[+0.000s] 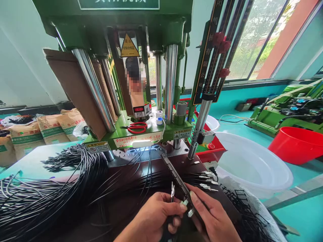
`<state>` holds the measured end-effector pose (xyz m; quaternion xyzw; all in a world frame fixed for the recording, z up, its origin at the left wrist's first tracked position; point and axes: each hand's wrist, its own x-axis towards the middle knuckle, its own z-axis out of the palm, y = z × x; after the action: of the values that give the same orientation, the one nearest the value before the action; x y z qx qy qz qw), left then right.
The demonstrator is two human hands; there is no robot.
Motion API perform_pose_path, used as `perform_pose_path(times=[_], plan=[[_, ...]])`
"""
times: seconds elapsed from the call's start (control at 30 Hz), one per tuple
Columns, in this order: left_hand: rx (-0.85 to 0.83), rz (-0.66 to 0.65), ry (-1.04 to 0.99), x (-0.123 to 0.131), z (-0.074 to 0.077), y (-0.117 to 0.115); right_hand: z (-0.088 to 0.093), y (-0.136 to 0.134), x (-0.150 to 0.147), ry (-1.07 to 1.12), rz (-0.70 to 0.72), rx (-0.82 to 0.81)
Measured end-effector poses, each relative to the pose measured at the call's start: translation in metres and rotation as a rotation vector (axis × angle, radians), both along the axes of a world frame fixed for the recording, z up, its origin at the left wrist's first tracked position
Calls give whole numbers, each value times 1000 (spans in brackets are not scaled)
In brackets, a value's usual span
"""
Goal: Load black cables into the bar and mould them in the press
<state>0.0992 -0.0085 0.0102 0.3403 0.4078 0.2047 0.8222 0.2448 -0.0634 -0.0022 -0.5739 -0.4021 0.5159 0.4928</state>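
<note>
My left hand (161, 213) is closed around thin black cable ends. A silvery metal tip (173, 190) sticks up from its fingers, and a small pale connector (185, 202) sits at its thumb tip. My right hand (214, 213) grips the near end of a long dark slotted metal bar (174, 173), with thumb on top. That bar slants away from me toward the green press (148, 129). Just below the pale connector, another small metallic connector (190, 212) shows on the bar beside my right fingers. The left hand's lower fingers are partly hidden.
A thick bundle of black cables (88, 168) covers the table's left side. Cables with metal ends (208, 181) lie right of the bar. Red-handled scissors (137, 127) rest on the press. A white tub (254, 164) and black scrap pieces (244, 208) are at right. Someone stands behind the press.
</note>
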Motion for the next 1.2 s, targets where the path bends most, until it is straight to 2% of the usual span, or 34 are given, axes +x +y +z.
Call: perform_pose_path(times=[0.3, 0.47, 0.57, 0.67, 0.87, 0.97, 1.2], plan=[[-24, 31, -47, 3, -1, 1, -11, 0, 4, -176, -58, 187], [17, 12, -41, -2, -2, 1, -4, -4, 0, -32, -44, 75], [112, 66, -69, -10, -2, 3, 1, -9, 3, 76, -42, -8], [131, 117, -41, -12, 0, 4, 3, -11, 5, 125, -71, -14], [128, 130, 36, -2, 3, 0, 3, -8, 4, 129, -19, -12], [133, 110, 69, 0, 3, 1, 3, -7, 4, 136, 2, 26], [128, 60, 61, -1, 3, 4, 1, -7, 5, 111, 65, 6]])
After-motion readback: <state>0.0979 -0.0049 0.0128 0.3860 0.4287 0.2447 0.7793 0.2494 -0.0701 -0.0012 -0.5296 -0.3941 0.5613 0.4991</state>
